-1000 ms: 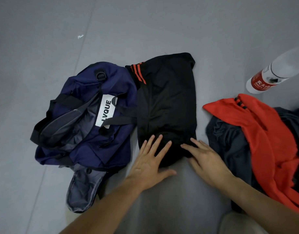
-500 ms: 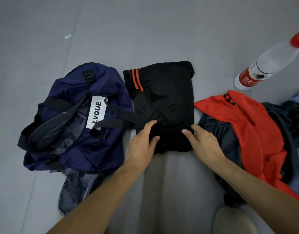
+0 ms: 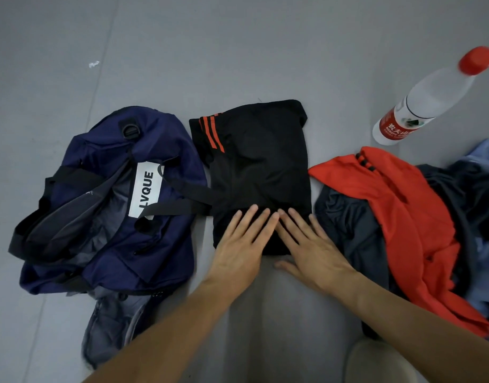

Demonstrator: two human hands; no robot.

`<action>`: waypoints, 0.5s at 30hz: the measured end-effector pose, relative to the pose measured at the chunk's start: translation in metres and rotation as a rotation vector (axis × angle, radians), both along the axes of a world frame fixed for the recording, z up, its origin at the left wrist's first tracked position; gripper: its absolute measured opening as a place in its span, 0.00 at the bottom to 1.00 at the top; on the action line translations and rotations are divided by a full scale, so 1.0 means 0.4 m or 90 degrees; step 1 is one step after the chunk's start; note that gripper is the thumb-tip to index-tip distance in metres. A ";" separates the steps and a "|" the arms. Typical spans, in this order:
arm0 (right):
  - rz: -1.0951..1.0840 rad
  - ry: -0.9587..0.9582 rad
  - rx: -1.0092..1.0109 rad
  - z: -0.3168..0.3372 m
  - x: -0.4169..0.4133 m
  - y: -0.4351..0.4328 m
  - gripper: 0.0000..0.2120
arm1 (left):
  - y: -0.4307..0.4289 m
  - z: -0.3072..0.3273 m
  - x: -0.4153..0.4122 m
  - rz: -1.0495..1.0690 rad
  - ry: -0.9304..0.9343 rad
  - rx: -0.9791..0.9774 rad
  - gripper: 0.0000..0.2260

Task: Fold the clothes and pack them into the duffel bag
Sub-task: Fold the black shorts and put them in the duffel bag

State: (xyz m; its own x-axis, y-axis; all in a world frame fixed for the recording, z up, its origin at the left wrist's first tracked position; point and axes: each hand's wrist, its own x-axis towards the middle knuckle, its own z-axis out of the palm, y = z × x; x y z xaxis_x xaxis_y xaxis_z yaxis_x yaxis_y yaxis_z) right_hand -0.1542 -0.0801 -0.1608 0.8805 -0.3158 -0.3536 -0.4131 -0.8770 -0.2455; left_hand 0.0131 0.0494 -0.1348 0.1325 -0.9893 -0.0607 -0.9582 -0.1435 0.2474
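Okay, both hands are flat on the near end of the black folded garment with orange-red stripes [image 3: 259, 172]. The left hand [image 3: 243, 244] and right hand [image 3: 309, 244] lie side by side with fingers straight, pressing and gripping nothing. The garment lies on the grey floor [image 3: 237, 51], just beside the navy blue fabric duffel bag [image 3: 105, 230] and not yet in it.

Risks as we judge them:
- The fabric looks slick, so the fold could spring open once the pressure comes off or the bundle gets lifted by one edge.
- A black bag strap [image 3: 188, 189] reaches the garment's left edge, though we cannot tell whether it runs over or under it. It could snag and drag on the lift.
- The bag is slumped and its mouth is partly collapsed. Pushing the bundle in with nothing holding the mouth open would likely crumple the fold.
- The clear plastic bottle with red cap and red label [image 3: 431, 100] sits near the pile and could get knocked by a reach for more clothes.

Containers:
- The duffel is unzipped and shows grey lining [image 3: 110, 205] and a white LVQUE tag [image 3: 145, 193]. We see no clothes inside.
- The bottle is capped, and we cannot tell the fill level.

Unfolded clothes are heaped on the right: a red shirt [image 3: 403, 217] over a dark grey garment [image 3: 348, 225], with a light blue piece [image 3: 483, 153] behind them.
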 end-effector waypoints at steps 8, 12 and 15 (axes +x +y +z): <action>0.009 -0.013 0.001 -0.008 -0.007 -0.027 0.38 | 0.026 -0.053 0.050 0.003 0.052 0.186 0.41; -0.005 -0.021 -0.017 -0.005 0.000 -0.029 0.40 | 0.023 -0.050 0.066 -0.003 0.064 0.163 0.36; -0.020 -0.040 -0.006 0.006 0.011 -0.027 0.38 | 0.014 -0.046 0.065 0.012 0.092 0.146 0.34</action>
State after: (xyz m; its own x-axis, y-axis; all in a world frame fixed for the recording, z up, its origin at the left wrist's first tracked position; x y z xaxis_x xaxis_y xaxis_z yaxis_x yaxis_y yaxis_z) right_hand -0.1499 -0.0911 -0.1584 0.8905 -0.3464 -0.2951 -0.4244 -0.8662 -0.2637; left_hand 0.0393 0.0550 -0.1531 0.1238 -0.9449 -0.3030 -0.9122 -0.2286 0.3401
